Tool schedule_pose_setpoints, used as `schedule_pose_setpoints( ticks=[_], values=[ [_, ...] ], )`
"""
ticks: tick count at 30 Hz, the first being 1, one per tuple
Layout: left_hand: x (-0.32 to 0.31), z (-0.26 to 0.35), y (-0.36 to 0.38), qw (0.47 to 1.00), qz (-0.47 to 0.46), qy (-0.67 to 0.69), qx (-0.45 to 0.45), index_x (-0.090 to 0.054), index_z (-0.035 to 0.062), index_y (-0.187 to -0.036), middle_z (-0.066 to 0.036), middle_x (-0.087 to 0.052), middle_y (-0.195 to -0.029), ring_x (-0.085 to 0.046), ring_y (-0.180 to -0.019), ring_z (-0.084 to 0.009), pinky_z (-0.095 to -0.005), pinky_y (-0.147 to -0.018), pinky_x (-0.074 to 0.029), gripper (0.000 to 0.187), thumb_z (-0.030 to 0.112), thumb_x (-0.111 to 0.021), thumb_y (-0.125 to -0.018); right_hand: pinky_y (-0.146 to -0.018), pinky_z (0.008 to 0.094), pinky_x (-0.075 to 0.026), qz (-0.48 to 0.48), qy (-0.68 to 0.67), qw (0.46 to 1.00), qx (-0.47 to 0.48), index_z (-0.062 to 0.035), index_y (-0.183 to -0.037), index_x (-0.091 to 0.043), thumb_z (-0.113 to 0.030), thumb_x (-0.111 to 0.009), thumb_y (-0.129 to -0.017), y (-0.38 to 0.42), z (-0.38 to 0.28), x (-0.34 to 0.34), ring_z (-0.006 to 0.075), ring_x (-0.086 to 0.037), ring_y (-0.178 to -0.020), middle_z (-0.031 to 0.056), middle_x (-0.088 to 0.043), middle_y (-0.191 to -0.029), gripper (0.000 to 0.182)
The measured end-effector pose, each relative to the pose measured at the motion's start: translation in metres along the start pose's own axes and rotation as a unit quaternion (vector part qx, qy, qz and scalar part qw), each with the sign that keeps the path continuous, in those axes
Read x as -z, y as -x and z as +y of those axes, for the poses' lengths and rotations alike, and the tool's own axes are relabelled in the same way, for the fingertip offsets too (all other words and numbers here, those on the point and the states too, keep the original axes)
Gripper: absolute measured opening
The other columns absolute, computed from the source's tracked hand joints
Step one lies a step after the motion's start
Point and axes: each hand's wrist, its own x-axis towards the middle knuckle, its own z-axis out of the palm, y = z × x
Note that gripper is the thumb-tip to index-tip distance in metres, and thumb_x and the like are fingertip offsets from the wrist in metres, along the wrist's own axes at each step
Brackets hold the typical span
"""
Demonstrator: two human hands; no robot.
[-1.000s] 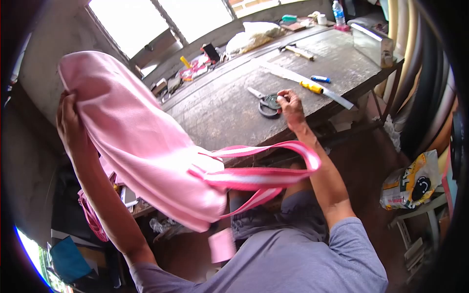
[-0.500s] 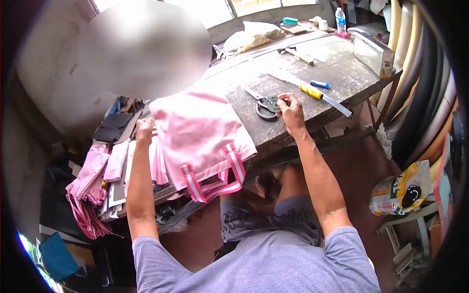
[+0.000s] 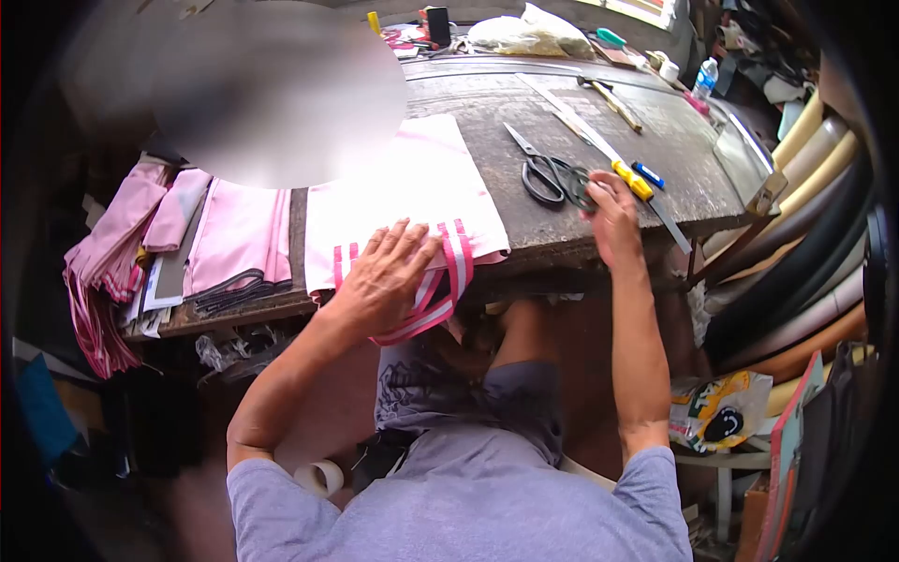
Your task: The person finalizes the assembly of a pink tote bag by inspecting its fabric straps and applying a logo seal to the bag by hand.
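A pink fabric bag with pink-and-white striped straps lies on the worktable, its straps hanging over the front edge. My left hand rests flat on the bag's lower part by the straps, fingers stretched out. Farther right, my right hand has its fingers closed on a dark green round thing, whose kind I cannot tell. Right beside that thing are black-handled scissors, blades pointing away. A yellow-handled knife and a blue marker-like stick lie just beyond my right hand.
Folded pink pieces are stacked along the table's left part. A hammer, a water bottle and a metal box are on the table. Material rolls stand at right. A blurred oval covers the upper left.
My left hand has come from beside the bag, fingers curled, to lie flat on it. The bag now lies flatter. My right hand stays by the scissors with the round thing. The view has shifted.
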Motion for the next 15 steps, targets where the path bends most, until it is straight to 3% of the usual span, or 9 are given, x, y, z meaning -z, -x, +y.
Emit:
schedule_pose_setpoints(
  ticks=[4,7,9,13,14,15],
  values=[
    [-0.011,-0.01,-0.001,0.993,0.088,0.066,0.04,-0.053,-0.0045,-0.134,-0.024,-0.06,-0.13,-0.058,-0.122,-0.038,-0.0447,-0.105,-0.045,0.049,-0.002,-0.052,-0.085,-0.065,0.0232,-0.046,-0.051,0.207,0.977,-0.02,-0.0118,-0.123,-0.058,-0.01,-0.061,-0.097,0.032,-0.057,0.031,0.0076,-0.059,-0.079,0.0013,-0.065,-0.094,0.027],
    [0.013,-0.017,-0.002,0.984,0.097,0.13,0.069,-0.055,-0.0016,-0.132,-0.023,-0.063,-0.127,-0.063,-0.114,-0.0371,-0.0425,-0.097,-0.051,0.051,-0.006,-0.051,-0.082,-0.07,0.0222,-0.047,-0.082,0.43,0.899,-0.029,-0.0091,-0.127,-0.056,-0.006,-0.061,-0.096,0.04,-0.094,0.056,0.006,-0.057,-0.079,-0.0003,-0.063,-0.088,0.032],
    [0.041,-0.015,0.004,0.982,0.082,0.159,0.067,-0.056,-0.0009,-0.131,-0.019,-0.065,-0.125,-0.065,-0.112,-0.0362,-0.0416,-0.094,-0.053,0.05,-0.007,-0.052,-0.082,-0.073,0.0229,-0.048,-0.118,0.435,0.89,-0.065,-0.0066,-0.125,-0.056,-0.005,-0.062,-0.095,0.038,-0.107,0.075,0.0065,-0.058,-0.08,0.0005,-0.063,-0.088,0.03],
    [0.021,-0.007,0.014,0.994,0.082,0.07,0.002,-0.054,-0.0005,-0.135,-0.023,-0.056,-0.138,-0.049,-0.134,-0.0378,-0.0492,-0.113,-0.038,0.048,0.0,-0.051,-0.087,-0.076,0.0237,-0.048,-0.127,0.327,0.93,-0.11,-0.0044,-0.124,-0.057,-0.005,-0.062,-0.095,0.032,-0.104,0.092,0.007,-0.059,-0.083,0.0015,-0.065,-0.09,0.029],
    [0.003,-0.002,0.016,0.999,0.026,0.037,-0.003,-0.048,0.0011,-0.141,-0.022,-0.044,-0.149,-0.036,-0.144,-0.0385,-0.053,-0.118,-0.03,0.053,0.005,-0.053,-0.088,-0.077,0.0236,-0.048,-0.121,0.332,0.93,-0.103,-0.0046,-0.124,-0.057,-0.005,-0.062,-0.095,0.025,-0.09,0.101,0.0071,-0.059,-0.084,0.0014,-0.065,-0.091,0.029],
    [-0.014,0.006,0.022,0.998,0.017,0.055,0.004,-0.043,0.0024,-0.146,-0.02,-0.039,-0.153,-0.032,-0.146,-0.0372,-0.0527,-0.118,-0.029,0.06,0.011,-0.055,-0.088,-0.078,0.0234,-0.047,-0.114,0.335,0.931,-0.093,-0.0048,-0.124,-0.057,-0.005,-0.063,-0.095,0.02,-0.079,0.107,0.0071,-0.059,-0.085,0.0013,-0.065,-0.092,0.03]
  ],
)
